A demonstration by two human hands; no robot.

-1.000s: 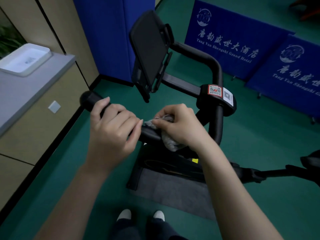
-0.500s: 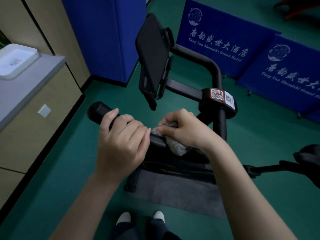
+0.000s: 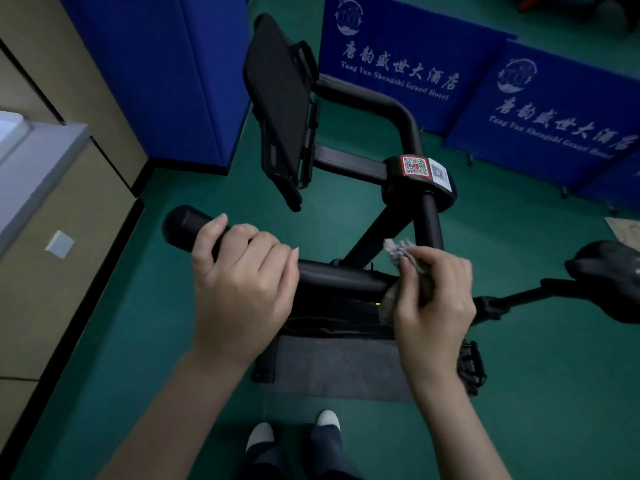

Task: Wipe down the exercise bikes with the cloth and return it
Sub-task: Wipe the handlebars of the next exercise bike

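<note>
- Exercise bike [image 3: 429,220] stands on a grey mat [image 3: 339,368] on the green floor, with a grey worktop [image 3: 38,161] well off to its left. Its near handlebar [image 3: 339,276] runs left to right in front of the person, within easy reach of both arms.
- Left hand [image 3: 242,282] grips the handlebar near its rounded left end, with the fingers [image 3: 263,251] curled over the top of the bar and nothing else in them. I take this grip as a brace, so that the bar does not swing under the rubbing.
- Between the two hands lies a bare black stretch of handlebar, probably the part being wiped.
- Cloth [image 3: 398,250] sits bunched at the right end of that stretch, close to where the bar joins the frame, and seems to press against the bar there. A frayed tuft sticks up above the knuckles, and the rest bulges out below, on the side facing the left hand.
- Right hand [image 3: 436,299] holds the cloth, its fingers [image 3: 446,268] curled tightly round the wad. The thumb is hidden. Wadding it up likely gives a firm pad to rub with.
- Saddle [image 3: 606,271] lies further right, well apart from both hands, so it probably still awaits wiping.
</note>
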